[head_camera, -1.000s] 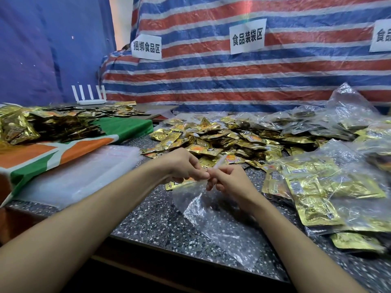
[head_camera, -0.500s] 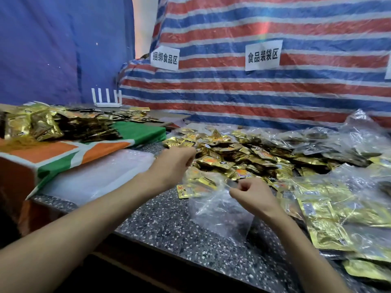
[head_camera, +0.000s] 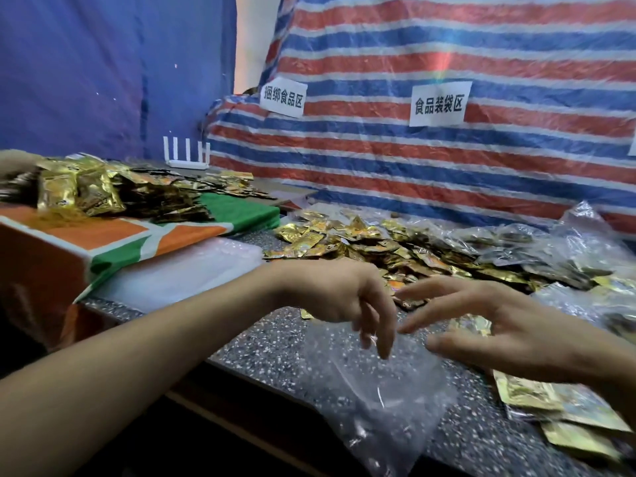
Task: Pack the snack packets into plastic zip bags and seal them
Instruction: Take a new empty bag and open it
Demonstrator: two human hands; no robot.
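Zip bag point(head_camera: 378, 390) — under left hand point(head_camera: 344, 299)

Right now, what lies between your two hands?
Head view: the clear zip bag, lying on the counter, spans the gap between left hand and right hand; gold packets lie just beyond.

Over the counter the left hand point(head_camera: 339, 297) droops from a bent wrist, fingers dangling loose, while the right hand point(head_camera: 499, 325) reaches leftward, fingers splayed, seemingly gripping nothing.
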